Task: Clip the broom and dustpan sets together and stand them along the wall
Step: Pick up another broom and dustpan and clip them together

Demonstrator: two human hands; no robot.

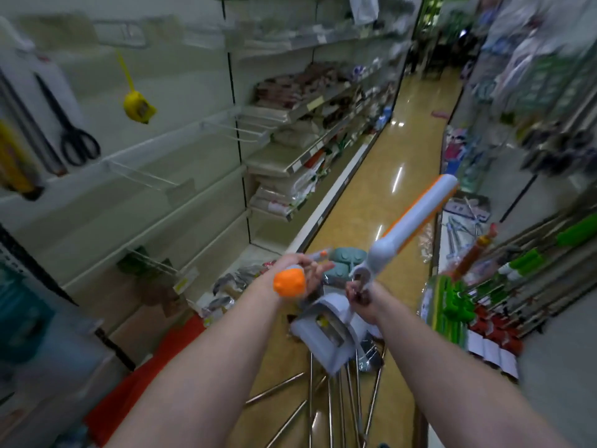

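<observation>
Head view of a shop aisle, both forearms reaching forward over the floor (371,195).

Left hand (307,270): its grip is round an orange-capped handle (289,282). The cap points back toward the camera and the shaft runs away through the palm. The fingertips look partly extended, though blur hides the detail.

Right hand (358,294): its grip is closed tight on the narrow neck of a grey-white handle (416,215) with an orange stripe. This handle slants up and to the right above the hand.

Dustpan (326,324): grey-white, held in the air just below the right hand and between the two wrists, mouth tilted. Whether it is clipped to the grey-white handle cannot be told.

Metal poles (336,399): several lie fanned out on the floor beneath the dustpan.

Surroundings: white shelving (181,163) on the left carries hanging scissors (72,130) and a yellow item (137,106). Green-handled goods (452,305) lean on the right.
</observation>
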